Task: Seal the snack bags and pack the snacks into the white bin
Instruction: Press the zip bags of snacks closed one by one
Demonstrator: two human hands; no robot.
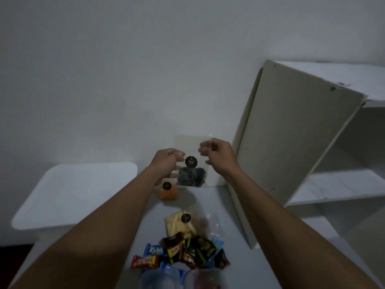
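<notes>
Bag (pixel 191 170) of dark snacks hangs in the air between my two hands, clear plastic with a round black sticker (pixel 191 161) on its front. My left hand (pixel 165 161) pinches its left edge, the fingers curled behind the plastic and showing through it. My right hand (pixel 217 154) pinches the upper right part, thumb and fingers closed on the film just below the top flap. The dark pieces sit low in the bag. Whether the top is sealed I cannot tell.

Below it on the table (pixel 208 199) lies an orange bag (pixel 167 192) with the same kind of sticker, just past my left wrist. Nearer me lies a bag of pale sticks (pixel 179 224), also stickered, and just to its right a crumpled clear bag (pixel 213 223). Nearer still is a heap of wrapped candies (pixel 183 252), red, blue, green and brown wrappers touching one another. At the bottom edge two clear tubs (pixel 162 278) show, too blurred to read.

The bin (pixel 73 195) stands to my left beside the table, well apart from the bag I hold. I cannot see into it. A white shelf unit (pixel 291 142) stands to my right against the wall.
</notes>
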